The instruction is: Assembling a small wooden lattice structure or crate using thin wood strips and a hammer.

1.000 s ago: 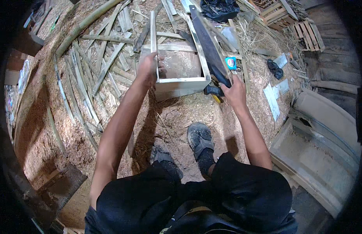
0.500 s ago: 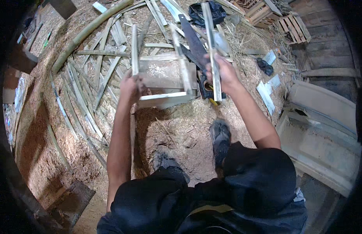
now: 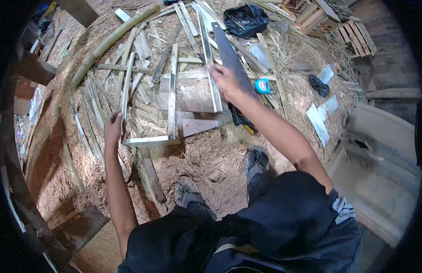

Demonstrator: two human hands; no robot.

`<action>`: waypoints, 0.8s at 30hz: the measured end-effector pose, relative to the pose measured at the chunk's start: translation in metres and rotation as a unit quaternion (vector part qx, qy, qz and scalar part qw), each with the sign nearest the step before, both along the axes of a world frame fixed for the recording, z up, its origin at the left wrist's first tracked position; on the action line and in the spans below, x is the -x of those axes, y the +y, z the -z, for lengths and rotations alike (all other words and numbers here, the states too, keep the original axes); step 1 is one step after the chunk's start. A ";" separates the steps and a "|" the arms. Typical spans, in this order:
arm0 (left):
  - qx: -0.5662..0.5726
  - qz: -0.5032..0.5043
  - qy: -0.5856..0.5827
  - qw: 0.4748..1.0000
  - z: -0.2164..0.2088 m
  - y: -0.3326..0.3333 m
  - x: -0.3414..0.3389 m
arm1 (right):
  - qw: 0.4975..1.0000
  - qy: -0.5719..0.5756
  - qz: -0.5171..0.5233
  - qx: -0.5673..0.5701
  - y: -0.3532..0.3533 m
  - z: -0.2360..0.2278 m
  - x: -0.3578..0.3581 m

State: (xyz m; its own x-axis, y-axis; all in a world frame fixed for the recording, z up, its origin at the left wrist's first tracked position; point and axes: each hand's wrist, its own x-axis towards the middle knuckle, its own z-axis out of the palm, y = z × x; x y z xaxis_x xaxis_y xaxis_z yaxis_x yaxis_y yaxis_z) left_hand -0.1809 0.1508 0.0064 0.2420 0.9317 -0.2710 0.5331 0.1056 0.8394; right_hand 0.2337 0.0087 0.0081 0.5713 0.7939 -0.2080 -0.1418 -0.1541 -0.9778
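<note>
The left hand (image 3: 113,128), fingers curled, holds the frame (image 3: 149,141) at its near left corner, while the right hand (image 3: 225,83) is closed around a strip (image 3: 205,43) between frame and saw (image 3: 231,60).

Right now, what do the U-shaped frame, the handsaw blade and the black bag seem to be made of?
U-shaped frame: likely wood, rough and unpainted; its bars look pale and streaky.
Handsaw blade: probably steel with a dull finish, judging by its flat, dark grey sheet.
Black bag: seemingly thin, glossy plastic, from its crumples and highlights.
</note>
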 end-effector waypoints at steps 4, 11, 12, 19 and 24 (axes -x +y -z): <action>-0.155 0.051 0.064 0.984 -0.073 -0.027 -0.078 | 0.998 -0.053 -0.010 0.026 -0.003 0.047 -0.013; 0.024 0.424 0.263 0.867 -0.138 -0.101 -0.185 | 0.988 0.152 0.005 0.006 0.006 0.010 -0.003; 0.048 0.447 0.263 0.854 -0.135 -0.104 -0.191 | 0.984 0.175 -0.025 -0.001 0.004 0.004 -0.003; 0.050 0.312 0.177 0.932 -0.096 -0.112 -0.247 | 0.842 0.497 -0.203 -0.054 -0.015 -0.004 -0.010; 0.195 0.241 0.016 0.950 -0.086 -0.171 -0.277 | 0.763 0.564 -0.267 -0.168 -0.023 0.015 -0.026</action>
